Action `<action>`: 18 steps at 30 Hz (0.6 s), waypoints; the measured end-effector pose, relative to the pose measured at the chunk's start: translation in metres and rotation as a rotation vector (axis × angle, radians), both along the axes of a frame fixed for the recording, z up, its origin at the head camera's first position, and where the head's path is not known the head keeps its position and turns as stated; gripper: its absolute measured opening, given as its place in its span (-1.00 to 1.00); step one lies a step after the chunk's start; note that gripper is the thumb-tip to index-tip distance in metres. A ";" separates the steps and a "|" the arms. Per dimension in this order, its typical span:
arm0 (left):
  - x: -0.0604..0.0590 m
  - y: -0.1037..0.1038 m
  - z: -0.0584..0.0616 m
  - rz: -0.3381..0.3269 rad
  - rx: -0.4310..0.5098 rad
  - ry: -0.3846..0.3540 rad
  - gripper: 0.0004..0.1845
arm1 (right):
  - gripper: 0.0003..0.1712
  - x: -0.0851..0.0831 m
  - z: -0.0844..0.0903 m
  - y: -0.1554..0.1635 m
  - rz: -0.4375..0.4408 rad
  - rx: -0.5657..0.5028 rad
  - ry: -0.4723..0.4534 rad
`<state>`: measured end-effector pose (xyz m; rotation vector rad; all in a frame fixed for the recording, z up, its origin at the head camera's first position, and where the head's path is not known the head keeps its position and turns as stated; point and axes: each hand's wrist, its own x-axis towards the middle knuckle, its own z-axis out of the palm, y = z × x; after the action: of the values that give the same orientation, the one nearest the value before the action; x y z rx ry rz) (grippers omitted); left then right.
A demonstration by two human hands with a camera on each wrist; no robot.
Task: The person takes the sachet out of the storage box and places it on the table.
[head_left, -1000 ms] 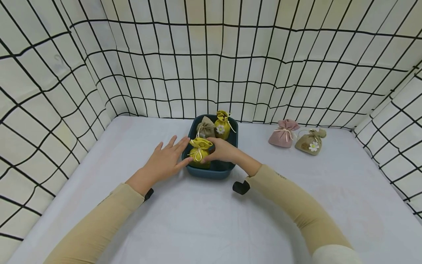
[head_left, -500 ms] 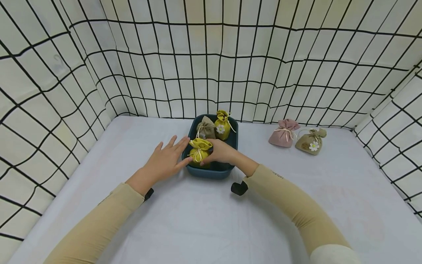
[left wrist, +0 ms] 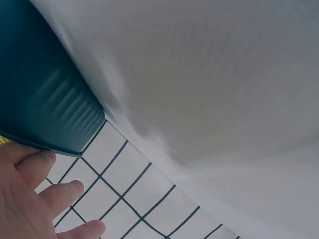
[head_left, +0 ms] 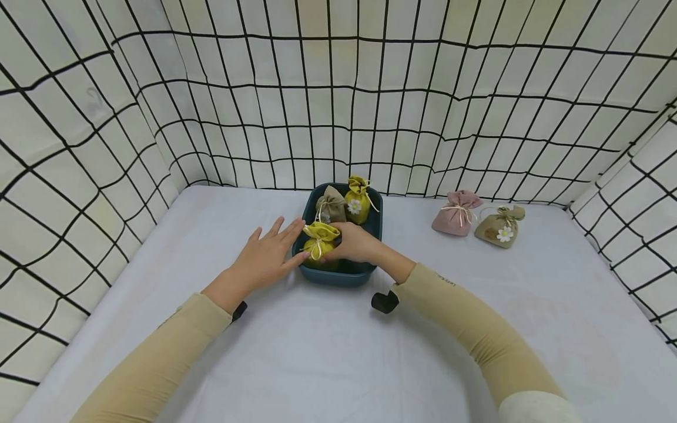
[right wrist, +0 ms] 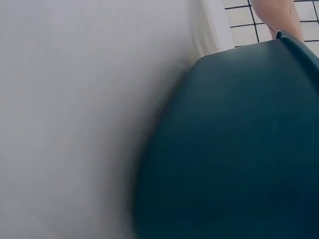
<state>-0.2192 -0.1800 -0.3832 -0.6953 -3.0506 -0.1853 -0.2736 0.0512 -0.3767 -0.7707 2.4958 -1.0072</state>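
Note:
A yellow drawstring pouch (head_left: 321, 231) stands in the near left part of a dark teal bin (head_left: 338, 279). My right hand (head_left: 357, 242) reaches over the bin and grips the pouch from its right side, thumb toward me. The pouch's lower part is partly hidden by that hand. My left hand (head_left: 267, 257) has its fingers spread at the bin's left rim, with the thumb tip close to the pouch. In the left wrist view, fingers of the left hand (left wrist: 30, 194) lie at the rim of the bin (left wrist: 60, 99). The right wrist view is mostly filled by the bin's outer wall (right wrist: 224, 144).
Behind the gripped pouch, the bin holds a beige pouch (head_left: 331, 204) and another yellow pouch (head_left: 358, 202) with a white flower. To the right, a pink pouch (head_left: 453, 220) and an olive pouch (head_left: 497, 229) lie on the white tabletop (head_left: 317, 352). Black netting (head_left: 365, 91) encloses the back and sides.
Over the last second my right hand and forearm have shifted very slightly left, still gripping the yellow pouch. The left hand, the bin and the other pouches stay where they were.

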 end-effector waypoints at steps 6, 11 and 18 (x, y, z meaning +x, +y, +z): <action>0.001 0.001 0.000 0.002 0.004 -0.010 -0.16 | -0.18 -0.004 0.007 0.007 -0.053 -0.020 0.007; 0.001 0.002 0.001 0.005 0.010 -0.014 -0.15 | -0.16 -0.006 0.018 0.018 -0.101 -0.045 -0.004; 0.002 0.001 0.001 0.004 0.020 -0.011 -0.16 | -0.07 -0.003 0.025 0.032 -0.136 -0.086 -0.054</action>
<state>-0.2173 -0.1789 -0.3822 -0.6889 -3.0559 -0.2197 -0.2762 0.0834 -0.3517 -0.5960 2.4999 -1.1725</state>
